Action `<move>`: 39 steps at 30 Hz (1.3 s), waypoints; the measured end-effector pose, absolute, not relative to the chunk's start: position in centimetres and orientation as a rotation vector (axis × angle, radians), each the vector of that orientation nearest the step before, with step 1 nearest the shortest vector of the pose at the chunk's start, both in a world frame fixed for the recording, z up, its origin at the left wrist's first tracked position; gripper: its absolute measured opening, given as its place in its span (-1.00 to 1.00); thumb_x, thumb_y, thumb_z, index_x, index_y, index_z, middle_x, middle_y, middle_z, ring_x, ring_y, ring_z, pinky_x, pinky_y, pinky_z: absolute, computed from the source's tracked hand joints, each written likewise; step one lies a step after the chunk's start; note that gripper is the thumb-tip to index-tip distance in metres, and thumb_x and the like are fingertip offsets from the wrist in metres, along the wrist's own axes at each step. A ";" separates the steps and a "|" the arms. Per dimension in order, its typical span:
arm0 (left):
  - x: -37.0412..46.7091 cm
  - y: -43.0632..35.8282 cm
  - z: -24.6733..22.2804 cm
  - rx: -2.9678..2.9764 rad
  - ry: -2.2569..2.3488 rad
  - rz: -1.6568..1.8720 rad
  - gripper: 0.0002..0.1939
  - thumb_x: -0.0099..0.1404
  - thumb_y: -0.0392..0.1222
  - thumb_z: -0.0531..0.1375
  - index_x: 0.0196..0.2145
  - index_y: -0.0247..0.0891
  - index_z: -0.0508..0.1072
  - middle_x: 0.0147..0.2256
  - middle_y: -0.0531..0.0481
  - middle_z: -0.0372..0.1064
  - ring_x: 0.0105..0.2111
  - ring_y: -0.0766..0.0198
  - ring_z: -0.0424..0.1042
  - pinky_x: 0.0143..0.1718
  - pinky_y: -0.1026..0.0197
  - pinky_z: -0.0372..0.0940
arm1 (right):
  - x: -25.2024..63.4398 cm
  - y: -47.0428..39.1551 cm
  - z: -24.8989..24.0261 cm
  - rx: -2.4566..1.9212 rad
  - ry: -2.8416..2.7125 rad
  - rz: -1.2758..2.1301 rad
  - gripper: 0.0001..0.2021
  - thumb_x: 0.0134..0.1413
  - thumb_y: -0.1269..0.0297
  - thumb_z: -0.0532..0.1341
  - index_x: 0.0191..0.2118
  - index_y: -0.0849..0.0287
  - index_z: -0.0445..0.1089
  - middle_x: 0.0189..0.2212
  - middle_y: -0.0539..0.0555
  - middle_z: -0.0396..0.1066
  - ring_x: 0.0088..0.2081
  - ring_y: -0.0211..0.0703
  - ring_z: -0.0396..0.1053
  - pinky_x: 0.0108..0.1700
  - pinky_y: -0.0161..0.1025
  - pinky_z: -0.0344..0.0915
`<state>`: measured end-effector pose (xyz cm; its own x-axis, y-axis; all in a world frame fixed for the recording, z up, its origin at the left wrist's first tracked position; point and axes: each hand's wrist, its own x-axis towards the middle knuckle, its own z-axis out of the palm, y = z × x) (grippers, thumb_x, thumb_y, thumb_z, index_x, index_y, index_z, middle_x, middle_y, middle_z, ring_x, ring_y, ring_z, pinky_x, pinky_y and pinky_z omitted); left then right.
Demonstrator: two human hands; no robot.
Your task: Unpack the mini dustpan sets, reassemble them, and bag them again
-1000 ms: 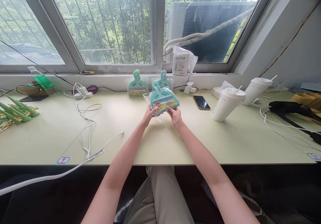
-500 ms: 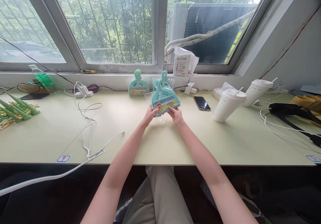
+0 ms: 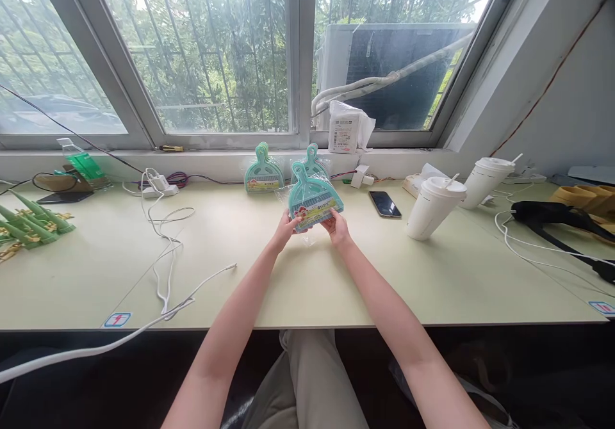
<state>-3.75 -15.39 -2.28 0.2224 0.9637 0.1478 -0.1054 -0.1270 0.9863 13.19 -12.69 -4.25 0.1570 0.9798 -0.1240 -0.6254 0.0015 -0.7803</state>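
Observation:
A teal dustpan-shaped pack [image 3: 314, 200] in clear plastic, with a printed label, is tilted above the desk between my two hands. My left hand [image 3: 285, 229] grips its lower left corner, thumb on the front. At the lower right corner, my right hand [image 3: 336, 225] holds it with the thumb on the label side. Behind it a similar teal pack [image 3: 311, 156] leans at the sill, partly hidden by the held one. Another stack of teal packs [image 3: 263, 171] stands to its left against the wall under the window.
A phone [image 3: 385, 204] and two lidded white cups, one nearer [image 3: 435, 208] and one farther [image 3: 489, 182], are on the right. White cables [image 3: 168, 256] cross the desk [image 3: 307, 294] on the left. Green pointed items [image 3: 36, 221] lie far left.
The whole view has shifted, with the desk lower in the picture. Both hands still hold the pack, which faces the camera slightly differently.

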 end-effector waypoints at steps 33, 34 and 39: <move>-7.5 -13.5 -3.7 1.212 0.985 0.716 -0.73 0.21 -0.16 0.23 -0.18 -0.29 0.29 -0.46 -0.12 0.50 -0.65 0.34 0.38 -0.71 0.36 0.13 | 16.9 -12.0 -5.4 -1.248 -1.304 0.459 -0.85 0.11 0.22 0.18 -0.35 0.10 0.48 -0.17 0.08 0.45 -0.11 -0.13 0.36 0.05 -0.14 0.26; -7.3 -13.7 -3.7 1.233 0.978 0.700 -0.72 0.21 -0.14 0.23 -0.17 -0.29 0.29 -0.45 -0.13 0.50 -0.65 0.35 0.37 -0.71 0.37 0.11 | 16.9 -12.0 -5.5 -1.261 -1.294 0.435 -0.85 0.11 0.22 0.18 -0.34 0.11 0.47 -0.16 0.09 0.43 -0.13 -0.14 0.37 0.02 -0.15 0.29; -6.9 -14.2 -3.4 1.305 0.948 0.670 -0.67 0.24 -0.07 0.20 -0.13 -0.28 0.22 -0.44 -0.11 0.50 -0.66 0.41 0.32 -0.69 0.39 0.04 | 16.9 -11.8 -5.9 -1.194 -1.252 0.499 -0.78 0.11 0.12 0.18 -0.32 0.18 0.42 -0.14 0.14 0.35 -0.23 -0.17 0.38 -0.27 -0.20 0.45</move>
